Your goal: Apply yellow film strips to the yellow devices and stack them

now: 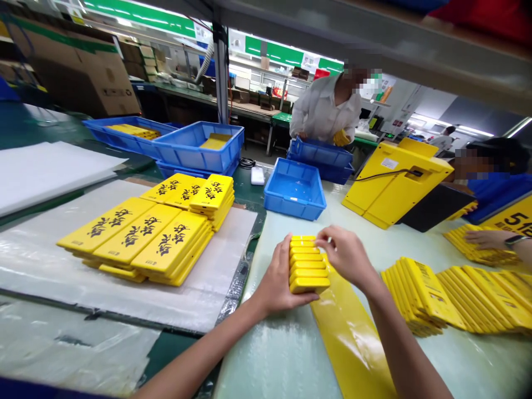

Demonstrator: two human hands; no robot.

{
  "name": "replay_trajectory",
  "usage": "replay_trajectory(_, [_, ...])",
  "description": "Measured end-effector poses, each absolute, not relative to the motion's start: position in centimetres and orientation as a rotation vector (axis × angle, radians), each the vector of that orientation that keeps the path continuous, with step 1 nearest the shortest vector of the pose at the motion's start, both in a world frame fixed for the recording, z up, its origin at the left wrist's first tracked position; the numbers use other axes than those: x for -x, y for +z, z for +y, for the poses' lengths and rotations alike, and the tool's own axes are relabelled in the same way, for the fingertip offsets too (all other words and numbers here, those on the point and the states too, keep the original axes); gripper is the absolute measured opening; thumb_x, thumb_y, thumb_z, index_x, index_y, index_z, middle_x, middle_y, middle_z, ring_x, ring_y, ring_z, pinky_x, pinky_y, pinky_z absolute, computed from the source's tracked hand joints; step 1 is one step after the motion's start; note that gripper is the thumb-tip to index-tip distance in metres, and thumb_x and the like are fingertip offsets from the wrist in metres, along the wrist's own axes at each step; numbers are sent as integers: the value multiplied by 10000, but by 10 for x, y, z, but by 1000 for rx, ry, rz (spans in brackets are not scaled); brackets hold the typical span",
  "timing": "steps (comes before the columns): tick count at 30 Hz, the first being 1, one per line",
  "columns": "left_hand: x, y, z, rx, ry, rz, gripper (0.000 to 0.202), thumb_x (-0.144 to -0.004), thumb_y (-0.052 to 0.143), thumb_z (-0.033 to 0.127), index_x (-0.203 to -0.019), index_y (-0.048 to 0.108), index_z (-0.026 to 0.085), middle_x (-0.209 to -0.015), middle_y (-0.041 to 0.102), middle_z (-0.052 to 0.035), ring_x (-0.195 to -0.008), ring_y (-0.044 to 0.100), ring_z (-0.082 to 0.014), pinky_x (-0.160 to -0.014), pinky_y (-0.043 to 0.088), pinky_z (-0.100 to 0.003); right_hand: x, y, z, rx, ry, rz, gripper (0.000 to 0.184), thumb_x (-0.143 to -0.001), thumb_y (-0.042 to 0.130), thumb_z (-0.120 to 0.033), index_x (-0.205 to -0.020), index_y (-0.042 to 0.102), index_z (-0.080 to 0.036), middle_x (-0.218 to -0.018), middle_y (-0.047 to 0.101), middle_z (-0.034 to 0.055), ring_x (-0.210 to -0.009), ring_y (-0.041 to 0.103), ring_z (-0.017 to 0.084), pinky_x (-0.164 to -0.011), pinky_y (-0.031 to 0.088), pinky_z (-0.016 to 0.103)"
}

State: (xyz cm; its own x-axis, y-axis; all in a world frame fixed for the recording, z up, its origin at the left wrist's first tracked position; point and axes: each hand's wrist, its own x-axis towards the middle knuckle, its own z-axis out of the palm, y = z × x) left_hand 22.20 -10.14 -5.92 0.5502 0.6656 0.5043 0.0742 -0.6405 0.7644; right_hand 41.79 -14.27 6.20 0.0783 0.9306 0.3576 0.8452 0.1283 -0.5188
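Note:
My left hand (272, 280) is wrapped around a stack of flat yellow cases (310, 272), thumb along the near side and fingers along the left. The stack shows several rounded ends, one above another, over the table. At its far right corner is my right hand (344, 252), with thumb and forefinger pinched together. Whatever sits between those fingertips is too small to make out. Beneath my hands lies a glossy yellow sheet (351, 332), running toward me. To the left, piles of yellow cases with black brush lettering (139, 233) rest on a white-wrapped board (199, 302).
A blue bin (295, 191) stands beyond my hands, with more blue bins (199, 147) at the back left. Rows of leaning yellow cases (428, 293) and a yellow machine (390, 183) occupy the right. A co-worker's hand (486, 239) touches cases there; another person (328, 108) stands opposite.

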Motion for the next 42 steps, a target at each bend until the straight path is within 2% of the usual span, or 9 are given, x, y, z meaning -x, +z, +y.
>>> replay_trajectory(3, [-222,-60,-101,-2097,1090,583,1441,-707,915,686,-1720,-27,280,-1667,314,-225,-1566,356,-506,-1266,370,-717,-426,66,-139,1704,96,-1637,136,-950,645,-189,-826,695,-213,-873,736,66,-730,621,201,-732,456,336])
replay_trajectory(9, [-221,-61,-101,-2079,1013,635,1418,-712,926,628,-1713,-10,260,-1683,280,-243,-1601,294,-497,-1287,298,-741,-393,67,-126,1476,425,-1896,120,-960,667,-158,-885,753,-193,-911,732,48,-841,689,187,-758,508,287])
replay_trajectory(14, [-220,-63,-101,-2067,1014,631,1428,-709,914,661,-1716,-8,240,-1699,259,-252,-1612,277,-493,-1296,281,-734,-419,66,-118,1753,103,-2015,239,-934,590,-32,-775,692,-179,-835,705,67,-792,655,203,-755,453,307])
replay_trajectory(17, [-220,-64,-100,-2086,1024,615,1435,-715,905,680,-1717,-21,238,-1717,226,-257,-1626,252,-491,-1305,271,-726,-438,66,-114,1828,-39,-1830,214,-935,606,-55,-781,695,-173,-832,708,84,-801,653,222,-756,461,323])
replay_trajectory(23, [-220,-65,-99,-2077,1024,629,1418,-725,898,674,-1716,-23,249,-1699,259,-254,-1614,273,-496,-1287,285,-747,-407,67,-105,1497,441,-1902,96,-948,681,-167,-891,757,-179,-900,733,47,-799,660,173,-750,499,282])
replay_trajectory(28, [-219,-67,-100,-2073,1007,620,1469,-688,922,688,-1720,-26,247,-1697,264,-258,-1607,287,-501,-1287,293,-744,-420,61,-103,1604,274,-2043,212,-922,589,-51,-787,702,-168,-834,716,54,-791,644,181,-753,445,291])
replay_trajectory(32, [-218,-72,-100,-2071,1040,611,1441,-708,925,650,-1722,-23,263,-1724,242,-242,-1624,265,-491,-1302,269,-733,-465,54,-77,1725,109,-1839,189,-889,646,-79,-745,716,-179,-792,731,59,-775,649,200,-750,447,303])
replay_trajectory(38, [-214,-82,-99,-2032,1010,637,1460,-686,939,619,-1731,-17,266,-1766,184,-231,-1649,210,-495,-1325,227,-711,-492,52,41,1777,5,-1570,149,-965,651,-161,-939,797,-164,-1012,799,122,-965,727,247,-931,542,374])
replay_trajectory(42, [-215,-99,-89,-2003,952,689,1410,-707,918,616,-1740,49,209,-1783,163,-239,-1661,179,-487,-1347,220,-654,-487,43,110,1823,145,-1536,170,-997,741,-268,-1108,755,-140,-1110,777,85,-1034,742,221,-991,591,436])
